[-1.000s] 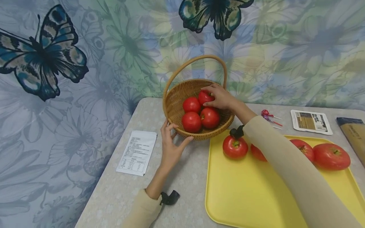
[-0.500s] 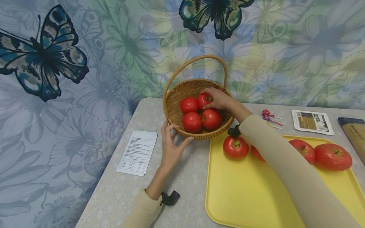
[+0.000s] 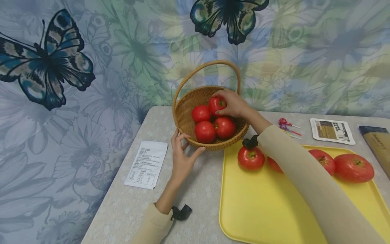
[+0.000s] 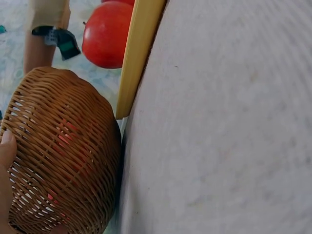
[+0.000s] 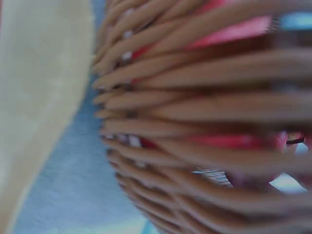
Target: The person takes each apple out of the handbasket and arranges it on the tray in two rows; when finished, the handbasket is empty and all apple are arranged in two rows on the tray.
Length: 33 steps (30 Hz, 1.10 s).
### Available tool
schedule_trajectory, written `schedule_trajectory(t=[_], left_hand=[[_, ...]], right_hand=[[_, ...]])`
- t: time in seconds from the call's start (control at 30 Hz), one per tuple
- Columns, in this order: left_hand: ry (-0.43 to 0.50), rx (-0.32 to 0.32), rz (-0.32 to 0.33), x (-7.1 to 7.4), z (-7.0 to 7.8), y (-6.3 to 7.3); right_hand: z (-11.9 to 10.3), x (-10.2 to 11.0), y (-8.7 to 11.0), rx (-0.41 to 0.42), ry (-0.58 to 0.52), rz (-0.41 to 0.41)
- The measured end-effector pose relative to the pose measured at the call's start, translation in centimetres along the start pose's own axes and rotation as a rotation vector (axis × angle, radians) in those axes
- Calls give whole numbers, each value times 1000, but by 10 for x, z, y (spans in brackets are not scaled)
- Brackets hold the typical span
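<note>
A wicker basket [image 3: 195,96] with an arched handle stands tilted toward me, holding several red tomatoes [image 3: 205,131]. Reaching in over its right side, my right hand [image 3: 234,104] grips the upper right tomato [image 3: 215,104], thumb below and fingers over its top. My left hand [image 3: 181,161] holds the basket at its lower left, fingers at the rim and thumb spread along the underside. In the left wrist view, part of that hand lies against the weave [image 4: 63,146]. Blurred wicker [image 5: 204,107] fills most of the right wrist view, with red showing through; the right hand's fingers are hidden there.
A yellow tray [image 3: 259,210] to the right carries several tomatoes [image 3: 251,158], partly covered by the right sleeve. Lollipops [image 3: 284,123], a flat white packet [image 3: 332,131] and a brown package [image 3: 377,142] lie behind it. A white printed pouch [image 3: 147,164] lies at left.
My right hand keeps hold of its tomato, which has shifted slightly left in the basket. The tomato beside it has also edged left. My left hand stays at the basket.
</note>
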<state>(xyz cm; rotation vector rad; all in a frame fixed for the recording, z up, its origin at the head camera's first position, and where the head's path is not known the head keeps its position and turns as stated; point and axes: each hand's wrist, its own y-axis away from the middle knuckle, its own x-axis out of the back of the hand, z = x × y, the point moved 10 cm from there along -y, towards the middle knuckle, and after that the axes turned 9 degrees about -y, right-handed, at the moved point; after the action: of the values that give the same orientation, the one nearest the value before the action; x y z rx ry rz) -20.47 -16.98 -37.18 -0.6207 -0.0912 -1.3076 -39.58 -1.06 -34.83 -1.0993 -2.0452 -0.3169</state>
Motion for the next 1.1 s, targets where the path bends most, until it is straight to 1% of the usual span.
schedule_trajectory(t=[0.13, 0.23, 0.33, 0.43, 0.57, 0.63, 0.73, 0.8, 0.87, 0.97, 1.03, 1.1], left_hand=[[10, 1, 4, 1, -1, 0], [4, -5, 2, 1, -1, 0], [-2, -5, 1, 0, 0, 0], [-3, -5, 3, 0, -1, 0], [0, -6, 7, -1, -1, 0], [-2, -2, 8, -1, -2, 0], [-2, 3, 8, -1, -2, 0], [0, 4, 5, -2, -2, 0], [1, 3, 1, -2, -1, 0], [3, 1, -3, -3, 0, 1], [2, 1, -4, -3, 0, 1], [1, 0, -3, -3, 1, 1]], right_hand=[[-24, 21, 13, 67, -38, 56], [-44, 36, 31, 145, -78, 86], [-61, 49, 58, 207, -99, 94], [-69, 57, 91, 215, -114, 88], [-74, 60, 137, 232, -113, 92], [-74, 56, 160, 248, -97, 89], [-75, 41, 193, 271, -56, 67], [-73, 26, 213, 259, -33, 37], [-69, 9, 232, 227, -13, 1], [-61, -16, 253, 169, -2, -49], [-57, -28, 262, 140, -7, -76], [-55, -36, 268, 142, -14, -89]])
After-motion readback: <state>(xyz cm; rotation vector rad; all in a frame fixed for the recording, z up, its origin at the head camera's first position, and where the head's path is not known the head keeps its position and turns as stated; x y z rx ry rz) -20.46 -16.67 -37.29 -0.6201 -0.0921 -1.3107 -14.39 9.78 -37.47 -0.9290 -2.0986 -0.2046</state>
